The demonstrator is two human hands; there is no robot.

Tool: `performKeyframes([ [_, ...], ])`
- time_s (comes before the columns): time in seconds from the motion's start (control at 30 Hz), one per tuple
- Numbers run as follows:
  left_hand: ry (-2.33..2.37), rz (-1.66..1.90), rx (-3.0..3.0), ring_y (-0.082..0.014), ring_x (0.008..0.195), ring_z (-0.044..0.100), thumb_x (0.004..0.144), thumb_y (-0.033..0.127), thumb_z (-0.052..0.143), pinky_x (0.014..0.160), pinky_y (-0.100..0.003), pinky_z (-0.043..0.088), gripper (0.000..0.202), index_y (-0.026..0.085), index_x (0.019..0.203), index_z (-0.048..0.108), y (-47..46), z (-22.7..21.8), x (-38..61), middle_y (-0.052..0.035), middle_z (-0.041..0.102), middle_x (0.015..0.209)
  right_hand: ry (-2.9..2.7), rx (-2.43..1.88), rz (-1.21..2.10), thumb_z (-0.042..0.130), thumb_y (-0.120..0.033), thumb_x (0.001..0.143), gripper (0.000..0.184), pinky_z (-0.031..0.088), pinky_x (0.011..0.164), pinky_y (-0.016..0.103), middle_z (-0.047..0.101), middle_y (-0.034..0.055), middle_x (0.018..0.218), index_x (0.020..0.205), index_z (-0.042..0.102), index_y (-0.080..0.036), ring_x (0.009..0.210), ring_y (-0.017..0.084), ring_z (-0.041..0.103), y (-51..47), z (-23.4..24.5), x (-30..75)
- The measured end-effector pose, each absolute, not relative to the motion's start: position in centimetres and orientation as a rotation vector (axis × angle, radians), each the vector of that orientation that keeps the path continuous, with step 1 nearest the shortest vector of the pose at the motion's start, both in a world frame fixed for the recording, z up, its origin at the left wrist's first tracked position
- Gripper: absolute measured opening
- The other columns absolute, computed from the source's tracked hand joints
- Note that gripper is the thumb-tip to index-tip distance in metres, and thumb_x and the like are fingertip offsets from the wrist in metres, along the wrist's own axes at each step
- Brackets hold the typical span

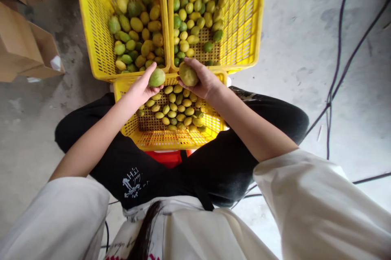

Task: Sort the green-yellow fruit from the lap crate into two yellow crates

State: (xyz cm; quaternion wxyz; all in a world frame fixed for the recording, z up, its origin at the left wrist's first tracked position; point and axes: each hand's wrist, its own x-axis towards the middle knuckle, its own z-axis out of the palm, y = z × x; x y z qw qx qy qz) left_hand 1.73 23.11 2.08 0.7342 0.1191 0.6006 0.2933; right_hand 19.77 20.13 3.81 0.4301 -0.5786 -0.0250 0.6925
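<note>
My left hand (143, 87) is closed around a green lemon (157, 78), thumb on top and fingertips showing beneath it. In my right hand (206, 80) is a larger yellow-green lemon (188, 75), gripped between thumb and fingers. Both hands are over the far part of the near yellow crate (171, 145), which holds many small yellowish lemons (172, 106). Just beyond my hands stand two more yellow crates, the left one (91, 27) with larger green and yellow lemons, the right one (241, 27) with smaller mixed ones.
Brown cardboard boxes (21, 40) stand on the concrete floor (293, 40) at the left. Black cables (339, 64) run across the floor at the right. My legs, in black trousers (262, 117), spread to either side of the near crate, and something red (166, 158) shows below it.
</note>
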Motion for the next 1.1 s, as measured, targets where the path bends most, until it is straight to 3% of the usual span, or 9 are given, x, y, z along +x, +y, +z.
performKeyframes([
  [0.17,1.328,0.604,0.257,-0.0155,0.063,0.067,0.092,0.037,0.074,0.046,-0.020,0.044,0.021,0.021,0.105,0.068,23.0,2.5,1.7,-0.0046,0.069,0.080,-0.013,-1.458,1.854,0.045,-0.062,0.101,0.047,0.061,0.077,0.037,0.070,0.0069,0.091,0.099,0.062,-0.019,0.089,0.022,0.068,20.7,3.2,20.4],
  [0.33,1.363,0.565,0.167,-0.0179,0.061,0.066,0.094,0.046,0.065,0.048,-0.024,0.045,0.026,0.022,0.103,0.069,23.2,3.2,1.7,-0.0052,0.070,0.074,0.001,-1.408,1.886,0.037,-0.049,0.103,0.035,0.061,0.083,0.040,0.069,0.0050,0.090,0.097,0.058,-0.022,0.086,0.021,0.066,20.8,3.4,20.2],
  [0.53,1.371,0.586,0.133,-0.0222,0.064,0.066,0.098,0.044,0.054,0.050,-0.028,0.047,0.030,0.021,0.109,0.070,23.6,3.1,1.4,-0.0065,0.069,0.070,0.069,-1.308,1.804,0.041,-0.037,0.097,0.022,0.059,0.097,0.050,0.064,0.0070,0.103,0.107,0.053,-0.021,0.095,0.022,0.065,20.3,4.1,19.9],
  [0.67,1.341,0.573,0.131,-0.0225,0.063,0.067,0.097,0.045,0.055,0.051,-0.029,0.049,0.033,0.020,0.111,0.071,23.5,2.9,1.4,-0.0064,0.068,0.070,-0.023,-1.210,1.854,0.050,-0.031,0.093,0.014,0.057,0.102,0.054,0.066,0.0039,0.099,0.105,0.054,-0.025,0.102,0.024,0.067,20.1,3.8,20.3],
  [0.8,1.322,0.575,0.156,-0.0203,0.059,0.065,0.097,0.043,0.055,0.048,-0.027,0.046,0.029,0.020,0.105,0.071,23.4,3.1,1.6,-0.0066,0.068,0.070,-0.154,-1.133,1.915,0.050,-0.024,0.093,0.009,0.059,0.104,0.045,0.069,0.0024,0.098,0.097,0.059,-0.024,0.100,0.020,0.068,19.9,4.0,20.1],
  [0.9,1.330,0.592,0.175,-0.0190,0.060,0.064,0.098,0.038,0.053,0.048,-0.025,0.045,0.025,0.019,0.097,0.069,23.3,3.5,1.7,-0.0077,0.069,0.072,-0.224,-1.189,1.865,0.061,-0.022,0.093,0.005,0.060,0.102,0.037,0.071,0.0024,0.100,0.097,0.060,-0.022,0.098,0.018,0.069,19.8,4.1,19.7],
  [1.1,1.368,0.677,0.153,-0.0201,0.075,0.070,0.095,0.031,0.062,0.062,-0.025,0.055,0.011,0.021,0.095,0.066,23.3,3.8,2.1,-0.0054,0.069,0.077,-0.242,-1.390,1.778,0.057,-0.038,0.101,0.016,0.060,0.100,0.038,0.069,0.0020,0.090,0.099,0.061,-0.022,0.092,0.018,0.069,20.1,3.4,19.7],
])
